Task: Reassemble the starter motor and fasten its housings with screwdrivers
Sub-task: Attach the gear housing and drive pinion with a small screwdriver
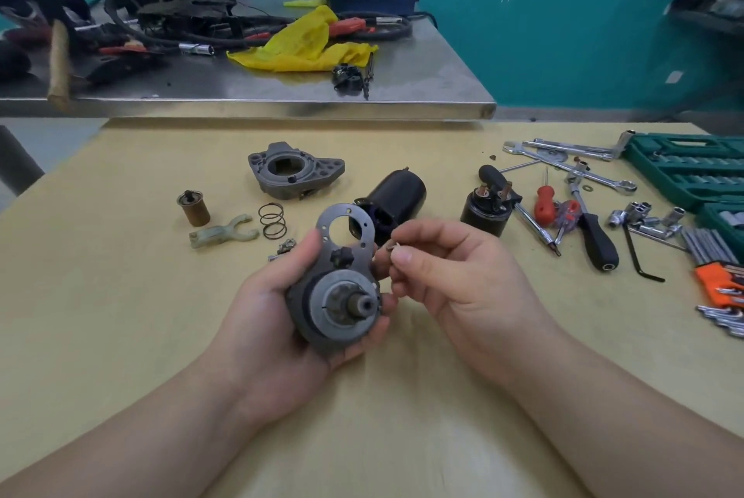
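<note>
Early days: left hand [282, 296] cradling the gear plate assembly [338, 284] above the tabletop [120, 336], right hand [451, 276] fingers pinching a small fastener [392, 248]. Nose housing [296, 169], motor body [396, 191], solenoid [489, 207], screwdrivers [563, 211] all waiting, unfitted.

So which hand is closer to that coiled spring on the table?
Left. The left hand, gripping the gear plate assembly, sits just below and right of the spring. The right hand is farther right, beyond the assembly.

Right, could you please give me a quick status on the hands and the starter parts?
Left hand grips plate-and-gear assembly. Right hand pinches small metal part beside it. Black motor housing and grey end housing loose on table. Nothing blocking.
</note>
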### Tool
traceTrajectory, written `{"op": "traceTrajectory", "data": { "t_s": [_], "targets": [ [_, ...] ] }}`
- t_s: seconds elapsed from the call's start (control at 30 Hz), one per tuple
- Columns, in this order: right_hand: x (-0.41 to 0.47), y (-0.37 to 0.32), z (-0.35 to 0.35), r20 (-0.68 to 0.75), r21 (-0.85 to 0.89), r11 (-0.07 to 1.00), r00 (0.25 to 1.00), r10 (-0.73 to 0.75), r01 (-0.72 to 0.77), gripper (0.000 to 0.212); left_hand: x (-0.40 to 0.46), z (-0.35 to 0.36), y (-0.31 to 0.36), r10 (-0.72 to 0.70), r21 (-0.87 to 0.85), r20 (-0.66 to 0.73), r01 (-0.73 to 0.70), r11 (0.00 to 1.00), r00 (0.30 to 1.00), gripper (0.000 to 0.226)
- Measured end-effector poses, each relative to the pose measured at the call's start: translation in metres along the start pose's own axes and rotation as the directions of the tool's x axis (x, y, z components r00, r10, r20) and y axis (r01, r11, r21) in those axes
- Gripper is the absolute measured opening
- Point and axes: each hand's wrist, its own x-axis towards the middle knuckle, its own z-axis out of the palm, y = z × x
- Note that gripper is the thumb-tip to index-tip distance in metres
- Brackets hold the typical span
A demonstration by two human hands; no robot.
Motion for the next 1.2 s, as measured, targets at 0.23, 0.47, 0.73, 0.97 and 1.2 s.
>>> {"op": "traceTrajectory", "data": {
  "t_s": [0.23, 0.47, 0.73, 0.97, 1.2],
  "targets": [
    [-0.0046, 0.002, 0.0007, -0.003, -0.317, 0.937, 0.987, -0.158, 0.149, 0.018, 0.0005, -0.0021, -0.0005, -0.014, 0.005, 0.027, 0.014, 1.0, 1.0, 0.059],
    [-0.0011, -0.0045, 0.0019, 0.017, 0.13, 0.983, 0.992, 0.128, -0.129, 0.02, 0.0, -0.0009, -0.0009, 0.011, -0.003, 0.01, -0.011, 1.0, 1.0, 0.059],
    [0.0017, -0.0063, 0.0003, 0.057, 0.209, 0.936, 0.959, 0.277, -0.283, 0.031, 0.0014, -0.0014, 0.0008, 0.042, -0.006, -0.034, -0.042, 0.999, 0.999, 0.057],
    [0.0, -0.0057, -0.0006, 0.058, 0.159, 0.951, 0.964, 0.261, -0.267, 0.03, 0.0019, -0.0015, 0.0003, 0.046, -0.014, -0.041, -0.047, 0.999, 0.998, 0.054],
    [-0.0016, 0.0018, -0.0032, -0.072, -0.076, 0.985, 0.986, 0.151, -0.156, 0.016, 0.0023, -0.0015, -0.0005, 0.053, 0.014, -0.028, -0.053, 0.998, 0.998, 0.051]
  ]
}}
